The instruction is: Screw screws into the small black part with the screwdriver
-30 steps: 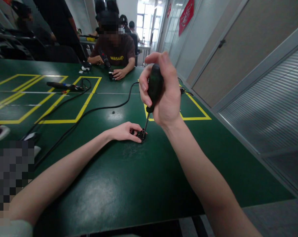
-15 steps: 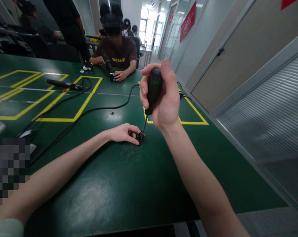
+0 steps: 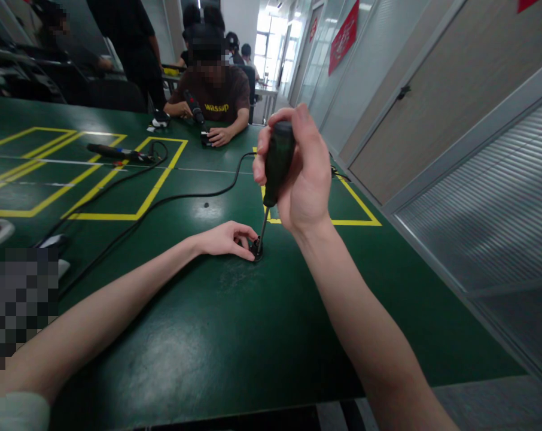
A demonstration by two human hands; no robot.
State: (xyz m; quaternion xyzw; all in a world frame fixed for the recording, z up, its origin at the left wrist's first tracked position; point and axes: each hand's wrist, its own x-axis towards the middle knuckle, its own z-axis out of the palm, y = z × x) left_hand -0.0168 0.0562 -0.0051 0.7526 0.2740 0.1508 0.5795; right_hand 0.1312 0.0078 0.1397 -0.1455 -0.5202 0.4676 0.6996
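Observation:
My right hand (image 3: 300, 170) is closed around the dark handle of a screwdriver (image 3: 280, 157), held nearly upright with a slight tilt. Its thin metal shaft runs down to a small black round part (image 3: 256, 249) on the green table (image 3: 199, 335). My left hand (image 3: 228, 240) grips that part from the left, thumb on the near side and fingers curled over the far side. The fingers partly cover the part, so its details and the screwdriver's tip are hard to make out.
A black cable (image 3: 185, 196) crosses the table beyond my left arm. An electric screwdriver (image 3: 118, 152) lies among yellow tape outlines (image 3: 161, 179). Across the table a co-worker (image 3: 226, 99) holds a dark power tool (image 3: 195, 114). A glass partition (image 3: 481, 215) stands on the right.
My right hand's fingers have shifted and turned slightly on the screwdriver handle. My left hand keeps its hold on the black part. The whole view has shifted a little.

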